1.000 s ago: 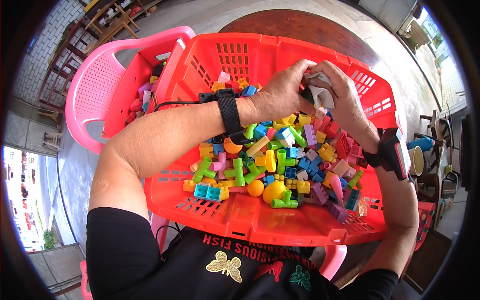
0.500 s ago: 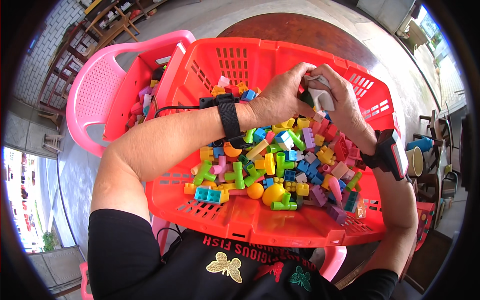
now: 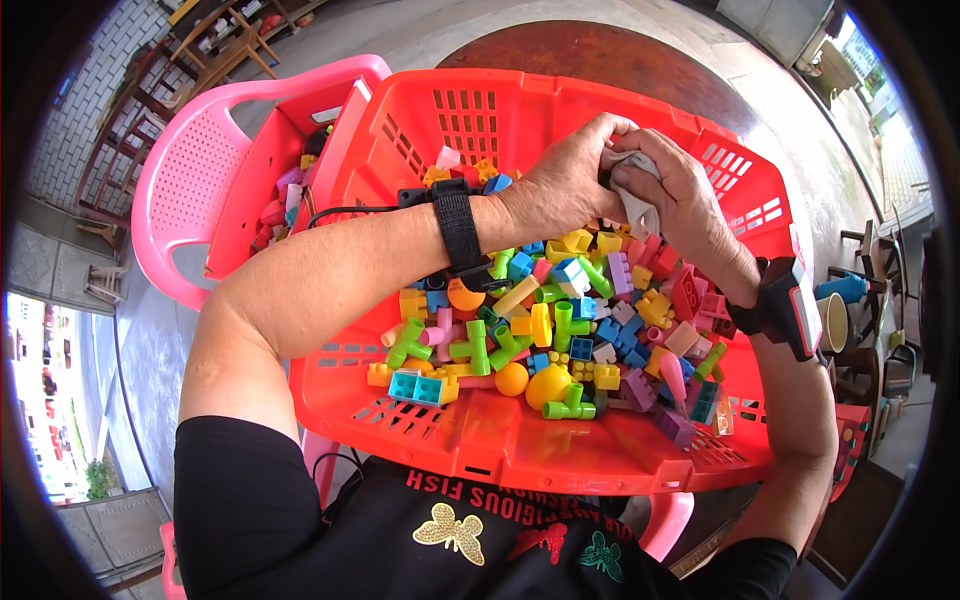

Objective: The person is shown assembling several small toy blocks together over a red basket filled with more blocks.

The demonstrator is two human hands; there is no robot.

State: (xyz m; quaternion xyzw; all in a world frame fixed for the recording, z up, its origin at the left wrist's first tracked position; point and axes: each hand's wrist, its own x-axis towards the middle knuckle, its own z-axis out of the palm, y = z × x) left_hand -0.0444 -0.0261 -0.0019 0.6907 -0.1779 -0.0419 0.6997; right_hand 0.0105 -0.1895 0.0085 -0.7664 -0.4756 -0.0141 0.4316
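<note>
A large red plastic basket (image 3: 520, 440) rests on my lap, filled with several colourful toy blocks and pipe pieces (image 3: 560, 320). Both hands meet over its far side. My left hand (image 3: 565, 180) and my right hand (image 3: 675, 200) are closed together around a white cloth (image 3: 632, 195), which seems to wrap a small piece hidden inside it. A black band with a small device sits on each wrist.
A second red basket (image 3: 275, 180) holding more toy pieces sits on a pink plastic chair (image 3: 190, 180) to my left. A round dark wooden table (image 3: 600, 50) lies beyond. A cup (image 3: 830, 320) and a blue item stand at the right.
My hands stay joined over the far side of the basket, shifting slightly as they work the white cloth; the right hand now covers more of it.
</note>
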